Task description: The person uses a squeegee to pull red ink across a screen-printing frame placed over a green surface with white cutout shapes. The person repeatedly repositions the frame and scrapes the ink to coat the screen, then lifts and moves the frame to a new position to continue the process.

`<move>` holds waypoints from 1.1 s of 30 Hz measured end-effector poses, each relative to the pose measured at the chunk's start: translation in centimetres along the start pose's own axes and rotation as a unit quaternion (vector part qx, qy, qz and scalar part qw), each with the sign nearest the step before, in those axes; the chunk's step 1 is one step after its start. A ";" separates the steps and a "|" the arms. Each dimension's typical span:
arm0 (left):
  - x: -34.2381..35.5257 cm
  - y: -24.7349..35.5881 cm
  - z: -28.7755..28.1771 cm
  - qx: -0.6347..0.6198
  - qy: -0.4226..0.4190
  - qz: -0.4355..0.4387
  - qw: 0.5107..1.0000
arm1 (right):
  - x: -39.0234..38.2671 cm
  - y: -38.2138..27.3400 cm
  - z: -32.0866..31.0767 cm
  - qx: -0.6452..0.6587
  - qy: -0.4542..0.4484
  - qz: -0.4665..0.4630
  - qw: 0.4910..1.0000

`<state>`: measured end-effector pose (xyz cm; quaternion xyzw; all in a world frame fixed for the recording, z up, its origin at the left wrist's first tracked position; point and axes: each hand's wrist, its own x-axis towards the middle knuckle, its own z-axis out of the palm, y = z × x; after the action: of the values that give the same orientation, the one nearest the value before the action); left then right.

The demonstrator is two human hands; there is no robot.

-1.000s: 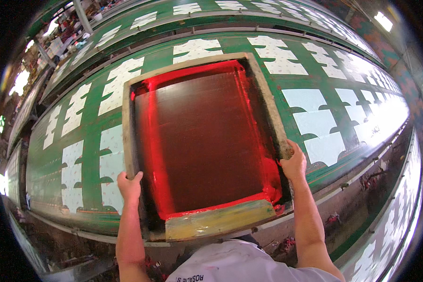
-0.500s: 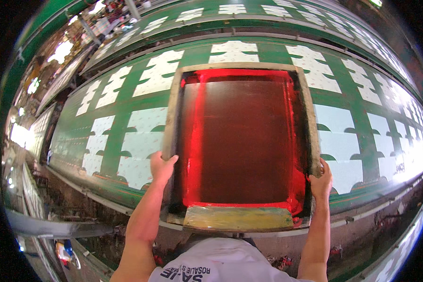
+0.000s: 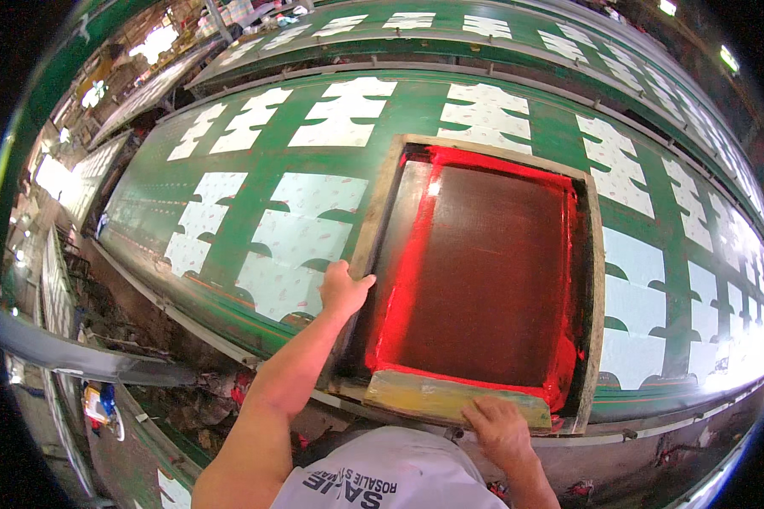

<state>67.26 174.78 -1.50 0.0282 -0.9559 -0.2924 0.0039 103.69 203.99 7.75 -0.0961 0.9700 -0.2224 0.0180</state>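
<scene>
Nearest, right hand [image 3: 502, 431] resting palm-down, fingers spread, on the yellowish squeegee [image 3: 455, 399] lying along the near edge of the wooden screen frame [image 3: 373, 233]. Left hand [image 3: 342, 289] a little further out, curled over that frame's left rail, thumb on top. Beyond, red ink [image 3: 405, 271] rimming the dark mesh [image 3: 488, 267], frame flat on the long green printing table [image 3: 416, 106] among white fabric pieces [image 3: 301, 242].

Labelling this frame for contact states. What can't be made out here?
- Head view: the fabric panel under the printing screen frame is hidden by its mesh.
- Right hand: fingertips on the yellow squeegee; grip unclear.
- Left hand: palm hidden against the frame's side.
- Far panels: print too small.
</scene>
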 end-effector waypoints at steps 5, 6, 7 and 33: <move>-0.1 -0.1 -0.2 -0.012 0.001 0.012 1.000 | 4.0 -2.1 0.6 -0.060 0.045 0.027 0.997; -0.1 -0.2 -0.3 -0.035 -0.004 0.023 0.999 | 5.2 -2.5 0.8 -0.070 0.040 0.029 0.996; -0.1 -0.3 -0.2 -0.056 0.011 0.035 0.998 | 6.3 -3.1 1.0 -0.077 0.038 0.030 0.996; 0.5 -2.1 0.9 -0.195 0.039 0.122 0.972 | 14.1 -0.3 3.6 -0.171 0.082 0.089 0.978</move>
<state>66.86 173.49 -3.45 -0.0790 -0.8758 -0.4689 0.0821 90.15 199.41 4.76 0.0076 0.9966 -0.0578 -0.0588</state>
